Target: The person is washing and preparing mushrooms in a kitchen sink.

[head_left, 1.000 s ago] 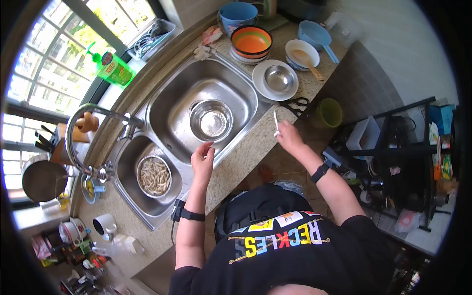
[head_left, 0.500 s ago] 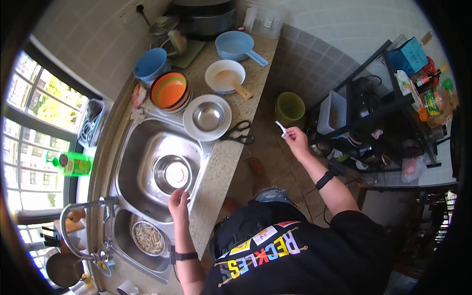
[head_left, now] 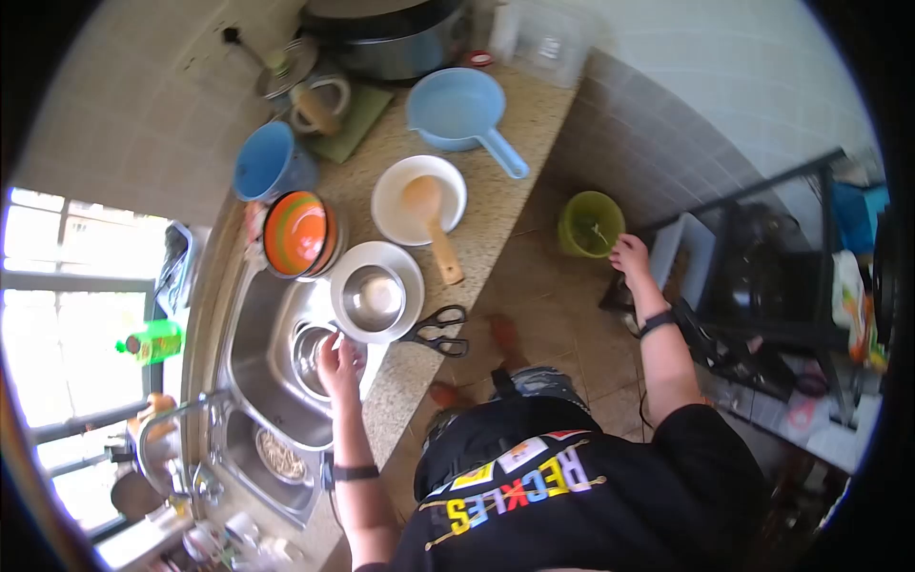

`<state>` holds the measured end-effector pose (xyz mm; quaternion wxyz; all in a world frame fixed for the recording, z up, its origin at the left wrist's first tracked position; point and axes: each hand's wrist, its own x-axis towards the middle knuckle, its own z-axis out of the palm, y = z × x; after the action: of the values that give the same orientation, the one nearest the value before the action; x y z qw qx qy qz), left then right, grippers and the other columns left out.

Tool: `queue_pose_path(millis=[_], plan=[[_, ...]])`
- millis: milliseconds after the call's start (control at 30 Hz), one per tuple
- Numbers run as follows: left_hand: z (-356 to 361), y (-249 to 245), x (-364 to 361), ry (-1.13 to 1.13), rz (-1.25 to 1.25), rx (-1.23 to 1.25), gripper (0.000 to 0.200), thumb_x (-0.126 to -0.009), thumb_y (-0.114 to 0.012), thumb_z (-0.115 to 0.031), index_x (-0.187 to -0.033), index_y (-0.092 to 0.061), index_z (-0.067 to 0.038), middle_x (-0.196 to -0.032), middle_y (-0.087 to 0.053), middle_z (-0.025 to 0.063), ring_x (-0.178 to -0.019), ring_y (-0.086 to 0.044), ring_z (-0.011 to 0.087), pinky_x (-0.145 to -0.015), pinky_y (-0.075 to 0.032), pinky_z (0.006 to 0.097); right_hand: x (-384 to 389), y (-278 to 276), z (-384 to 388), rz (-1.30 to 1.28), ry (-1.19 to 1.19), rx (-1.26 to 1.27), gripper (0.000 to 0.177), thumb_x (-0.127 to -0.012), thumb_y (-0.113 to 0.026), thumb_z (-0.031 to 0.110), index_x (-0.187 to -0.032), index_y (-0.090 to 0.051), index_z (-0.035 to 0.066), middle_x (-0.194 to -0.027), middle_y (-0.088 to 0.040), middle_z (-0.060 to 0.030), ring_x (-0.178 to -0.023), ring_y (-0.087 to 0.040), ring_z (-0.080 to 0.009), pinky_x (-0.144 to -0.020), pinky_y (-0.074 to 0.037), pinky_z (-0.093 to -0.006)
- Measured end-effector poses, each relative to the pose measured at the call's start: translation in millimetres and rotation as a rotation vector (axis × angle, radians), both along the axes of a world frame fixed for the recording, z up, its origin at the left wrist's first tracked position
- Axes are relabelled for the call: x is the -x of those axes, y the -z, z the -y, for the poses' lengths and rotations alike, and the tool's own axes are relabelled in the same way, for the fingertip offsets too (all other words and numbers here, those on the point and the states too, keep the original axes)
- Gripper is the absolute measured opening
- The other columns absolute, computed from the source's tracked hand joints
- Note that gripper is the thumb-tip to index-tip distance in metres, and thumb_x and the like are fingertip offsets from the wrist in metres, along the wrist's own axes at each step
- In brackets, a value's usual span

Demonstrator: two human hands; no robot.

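My right hand is beside the rim of a green bin on the floor, fingers slightly apart and nothing visible in them. A small white thin piece shows against the bin's inside. My left hand hovers over the larger sink basin, its fingers curled together; whatever they hold is too small to make out. Partly behind that hand is a steel bowl in the basin. In the smaller basin sits a round container of pale, elongated pieces.
On the counter are a steel bowl on a white plate, black scissors, a white bowl with a wooden-handled spoon, a blue ladle, orange bowls and a blue container. A black rack stands right.
My right hand has moved to the bin and let go of the white piece, now seen at the bin. My left hand has shifted slightly over the sink. The camera view has turned.
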<state>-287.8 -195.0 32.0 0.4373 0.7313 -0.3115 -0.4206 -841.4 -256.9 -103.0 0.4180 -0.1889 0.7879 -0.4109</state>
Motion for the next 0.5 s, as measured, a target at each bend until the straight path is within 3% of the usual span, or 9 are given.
queue_pose_path(millis=[167, 267, 367, 500], plan=[[37, -11, 21, -0.044, 0.088, -0.104, 0.042, -0.087, -0.056, -0.021, -0.114, -0.044, 0.008, -0.067, -0.055, 0.0098, -0.050, -0.055, 0.0127, -0.043, -0.048, 0.0231, -66, -63, -9, 0.158, -0.326, 0.091, 0.020, -0.090, -0.047, 0.011, -0.107, -0.054, 0.005, -0.082, -0.058, -0.0035, -0.064, -0.055, -0.0098, -0.056, -0.044, -0.0206], [44, -8, 27, -0.004, 0.137, -0.171, 0.030, -0.085, -0.058, -0.016, -0.102, -0.053, 0.008, -0.063, -0.059, 0.0115, -0.048, -0.058, 0.0145, -0.041, -0.048, 0.0240, -117, -97, -18, 0.252, -0.568, 0.082, 0.017, -0.089, -0.049, 0.011, -0.103, -0.056, 0.004, -0.082, -0.059, -0.0045, -0.062, -0.055, -0.0087, -0.054, -0.044, -0.0201], [48, 3, 19, 0.132, 0.143, -0.141, 0.021, -0.085, -0.051, -0.011, -0.093, -0.056, 0.008, -0.064, -0.059, 0.0120, -0.048, -0.059, 0.0157, -0.041, -0.048, 0.0243, -167, -119, -27, 0.370, -0.805, 0.096, 0.017, -0.090, -0.048, 0.012, -0.102, -0.057, 0.004, -0.082, -0.059, -0.0039, -0.063, -0.055, -0.0079, -0.055, -0.045, -0.0196], [47, 0, 8, 0.153, 0.178, -0.040, 0.018, -0.084, -0.046, -0.007, -0.088, -0.056, 0.008, -0.066, -0.060, 0.0120, -0.048, -0.058, 0.0158, -0.041, -0.048, 0.0242, -234, -125, -29, 0.508, -0.924, 0.152, 0.020, -0.090, -0.050, 0.012, -0.106, -0.053, 0.000, -0.081, -0.059, -0.0049, -0.064, -0.056, -0.0086, -0.057, -0.048, -0.0219]])
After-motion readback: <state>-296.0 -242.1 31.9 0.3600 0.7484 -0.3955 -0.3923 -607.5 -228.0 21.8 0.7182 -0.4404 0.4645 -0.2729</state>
